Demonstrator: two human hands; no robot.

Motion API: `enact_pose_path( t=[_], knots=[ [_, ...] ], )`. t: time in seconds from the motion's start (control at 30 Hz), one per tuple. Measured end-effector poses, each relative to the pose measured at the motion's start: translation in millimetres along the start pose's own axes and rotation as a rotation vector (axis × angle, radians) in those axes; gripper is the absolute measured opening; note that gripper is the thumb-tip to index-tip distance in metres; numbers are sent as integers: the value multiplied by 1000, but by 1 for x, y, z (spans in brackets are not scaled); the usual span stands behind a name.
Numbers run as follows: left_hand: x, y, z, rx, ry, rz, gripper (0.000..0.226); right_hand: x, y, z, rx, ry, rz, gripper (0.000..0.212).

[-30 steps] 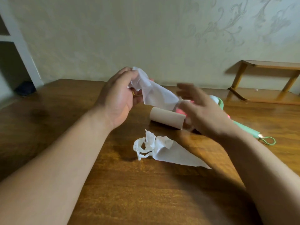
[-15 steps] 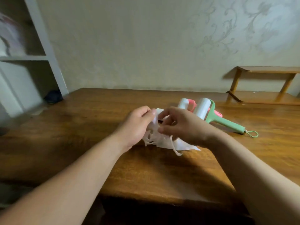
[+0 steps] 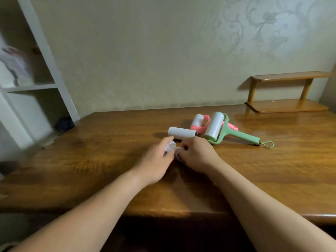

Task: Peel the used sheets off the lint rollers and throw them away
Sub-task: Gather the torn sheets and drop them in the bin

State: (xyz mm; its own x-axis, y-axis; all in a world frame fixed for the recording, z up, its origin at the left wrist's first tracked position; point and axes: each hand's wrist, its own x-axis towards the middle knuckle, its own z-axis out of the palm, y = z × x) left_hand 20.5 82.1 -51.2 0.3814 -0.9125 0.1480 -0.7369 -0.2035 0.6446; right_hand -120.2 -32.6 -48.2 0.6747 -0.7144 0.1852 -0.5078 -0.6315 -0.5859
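Observation:
My left hand and my right hand meet over the middle of the wooden table, both closed on a crumpled wad of white used sheets that is mostly hidden between them. Just beyond my fingers lies a loose white roll on its side. To its right lie a pink lint roller and a green lint roller, whose handle points right and ends in a loop.
A small two-tier wooden shelf stands at the table's far right against the wall. A white shelving unit stands left of the table, with a dark object on the floor beside it.
Both hands have pressed the loose peeled sheets together into a small wad. The flat sheets that lay on the table are gone into it. The view has pulled back and up.

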Motion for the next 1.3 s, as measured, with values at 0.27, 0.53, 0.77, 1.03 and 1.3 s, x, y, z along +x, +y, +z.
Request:
enact_pose_path(
  t=[0.27,0.53,0.77,1.03,1.3],
  knots=[
    [19,36,23,-13,38,239,84,-11,17,-23,1421,-128,279,15],
    [3,14,-13,41,118,-13,28,-27,23,-6,797,-11,24,51],
    [-32,-12,-74,-312,273,-291,48,-4,-84,19,597,-44,-277,4],
    [-120,-80,-147,-470,666,-355,45,-32,-218,118,716,-107,-464,26],
    [-230,-211,-216,-609,1000,-599,49,-66,-333,224,402,-231,-793,48]
  ],
)
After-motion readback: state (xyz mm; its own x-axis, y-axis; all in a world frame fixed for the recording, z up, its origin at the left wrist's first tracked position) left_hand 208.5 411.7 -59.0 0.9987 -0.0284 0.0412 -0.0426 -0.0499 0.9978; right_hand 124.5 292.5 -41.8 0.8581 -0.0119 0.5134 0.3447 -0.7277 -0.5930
